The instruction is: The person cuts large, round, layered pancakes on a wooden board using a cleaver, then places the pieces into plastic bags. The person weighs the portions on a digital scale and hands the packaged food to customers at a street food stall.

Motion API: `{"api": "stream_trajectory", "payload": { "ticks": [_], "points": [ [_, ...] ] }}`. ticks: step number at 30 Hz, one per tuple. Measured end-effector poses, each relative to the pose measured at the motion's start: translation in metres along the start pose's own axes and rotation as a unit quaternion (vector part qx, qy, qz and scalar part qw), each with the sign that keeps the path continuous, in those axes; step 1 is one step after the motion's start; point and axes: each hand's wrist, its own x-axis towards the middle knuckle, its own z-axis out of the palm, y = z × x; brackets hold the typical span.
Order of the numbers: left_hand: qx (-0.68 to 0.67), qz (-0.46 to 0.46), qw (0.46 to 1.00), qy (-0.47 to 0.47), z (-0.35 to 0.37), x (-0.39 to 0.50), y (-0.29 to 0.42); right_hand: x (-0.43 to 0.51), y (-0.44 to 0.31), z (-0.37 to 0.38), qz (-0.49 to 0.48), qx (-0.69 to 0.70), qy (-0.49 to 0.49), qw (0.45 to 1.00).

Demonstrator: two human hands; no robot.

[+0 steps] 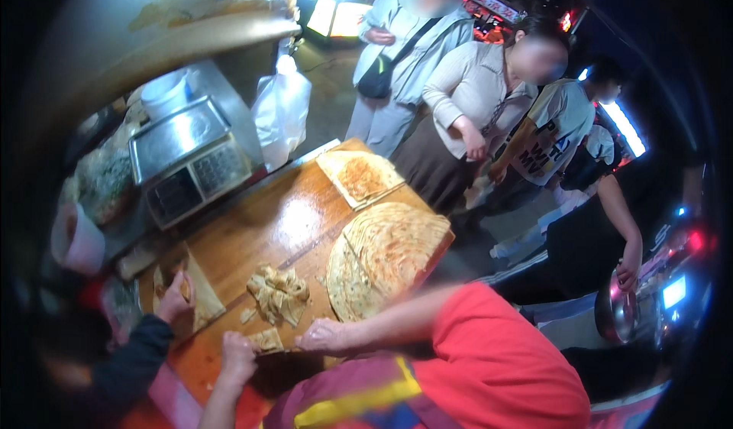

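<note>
At the near edge of the wooden board, my left hand is curled with its fingertips on a small piece of layered flatbread. My right hand is curled at the other side of this piece; whether it holds anything is hidden. Just beyond lies a heap of crumpled flatbread pieces. A large round layered flatbread, with a cut line across it, sits past my right hand. At the far end is a squarish flatbread with a reddish-brown topping.
A co-worker's hand holds a folded flatbread at the left. A weighing scale, a white tub and a white plastic bag stand beyond the board. Several people, including one in a grey shirt, stand along its far side.
</note>
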Motion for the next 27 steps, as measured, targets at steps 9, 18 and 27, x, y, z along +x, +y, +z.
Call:
{"api": "stream_trajectory", "payload": {
  "ticks": [9,18,27],
  "points": [
    [0.150,-0.031,0.987,-0.040,-0.036,0.003,0.041,-0.024,0.009,0.012,0.056,0.385,0.090,0.917],
    [-0.084,-0.264,0.914,0.295,-0.093,-0.055,0.083,-0.060,0.008,-0.038,0.184,0.089,0.077,0.976],
    [-0.378,-0.628,0.582,0.352,0.047,-0.138,0.091,-0.008,0.087,-0.102,0.111,-0.267,0.349,0.892]
  ]
}}
